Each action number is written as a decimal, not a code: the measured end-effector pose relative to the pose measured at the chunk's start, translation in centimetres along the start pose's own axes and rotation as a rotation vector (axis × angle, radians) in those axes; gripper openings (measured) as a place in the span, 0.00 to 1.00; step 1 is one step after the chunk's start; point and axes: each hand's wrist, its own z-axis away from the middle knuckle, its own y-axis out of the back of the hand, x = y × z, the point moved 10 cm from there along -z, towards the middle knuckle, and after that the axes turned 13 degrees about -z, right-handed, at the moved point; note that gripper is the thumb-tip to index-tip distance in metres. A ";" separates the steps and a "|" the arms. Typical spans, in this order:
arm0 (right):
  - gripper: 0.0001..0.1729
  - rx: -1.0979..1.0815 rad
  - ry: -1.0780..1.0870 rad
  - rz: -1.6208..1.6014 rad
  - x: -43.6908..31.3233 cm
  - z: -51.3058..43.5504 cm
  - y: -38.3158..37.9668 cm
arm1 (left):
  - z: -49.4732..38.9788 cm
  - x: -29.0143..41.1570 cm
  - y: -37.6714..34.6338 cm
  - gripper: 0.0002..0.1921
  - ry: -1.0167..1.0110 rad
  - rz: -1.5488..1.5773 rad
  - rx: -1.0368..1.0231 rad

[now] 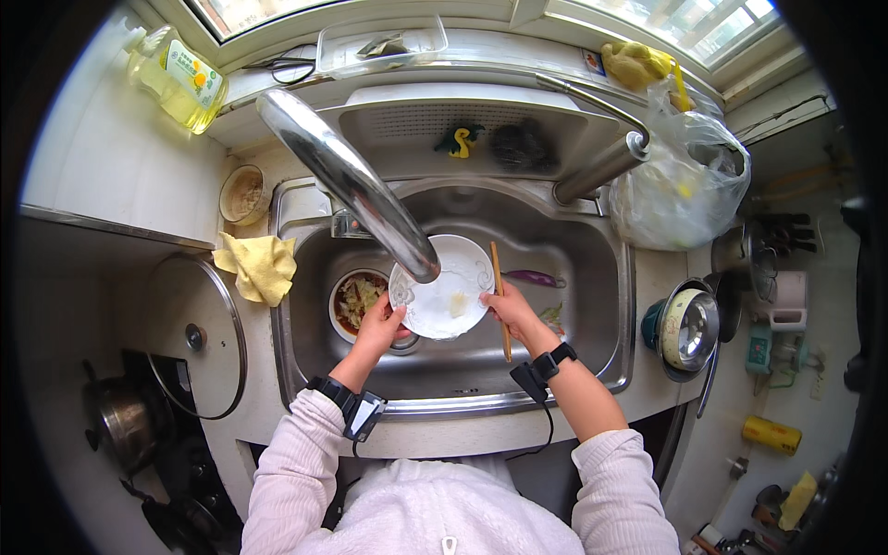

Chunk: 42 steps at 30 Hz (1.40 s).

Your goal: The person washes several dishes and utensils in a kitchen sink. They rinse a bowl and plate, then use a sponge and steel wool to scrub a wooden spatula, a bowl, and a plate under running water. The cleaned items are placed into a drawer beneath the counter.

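Note:
A white plate (451, 298) with a grey flower pattern is held over the sink by both hands, under the faucet spout (374, 201). My left hand (378, 326) grips its lower left rim. My right hand (510, 309) grips the right rim and also has wooden chopsticks (501, 298) in it. Water and a pale yellowish patch show on the plate. Below and left of it, a white bowl of food scraps (359, 298) rests in the stainless steel sink (444, 378), partly hidden by my left hand. To the right lies a purple-handled utensil (534, 278).
Left of the sink are a yellow cloth (257, 268), a small bowl (245, 195) and a glass lid (198, 338). A plastic bag (683, 180) and stacked bowls (688, 329) stand on the right. A detergent bottle (180, 80) stands at the back left.

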 end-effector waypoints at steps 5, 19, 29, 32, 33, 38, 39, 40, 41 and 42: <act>0.09 -0.080 -0.179 -0.099 3.4 -1.2 -1.0 | 1.1 1.3 1.6 0.17 -0.103 -0.039 0.029; 0.07 0.144 -0.361 0.229 5.4 1.7 5.6 | -2.8 -20.7 12.9 0.21 0.602 -0.204 0.200; 0.18 0.321 -0.116 0.178 2.0 3.9 11.2 | -5.0 -19.5 12.0 0.15 0.409 0.055 0.445; 0.18 0.273 -0.145 0.060 0.3 4.7 11.5 | -4.3 -13.6 10.5 0.14 0.185 -0.174 0.404; 0.18 0.293 -0.136 0.044 -0.3 5.2 11.8 | -4.0 -11.4 9.8 0.14 0.129 -0.304 0.395; 0.17 0.336 0.023 0.025 -3.5 7.3 12.2 | -2.2 -1.6 2.8 0.19 -0.164 -0.769 0.307; 0.18 0.341 0.035 0.033 -3.8 7.7 12.3 | -1.7 -0.1 1.4 0.19 -0.213 -0.839 0.308; 0.18 0.347 0.046 0.040 -4.1 8.0 12.4 | -1.3 1.7 0.2 0.19 -0.308 -0.904 0.319; 0.19 0.335 0.048 0.054 -4.2 8.2 12.4 | -1.9 1.3 -0.3 0.19 -0.195 -0.891 0.248; 0.19 0.338 0.043 0.043 -4.2 8.5 12.6 | -2.4 1.2 -0.7 0.19 -0.128 -0.873 0.192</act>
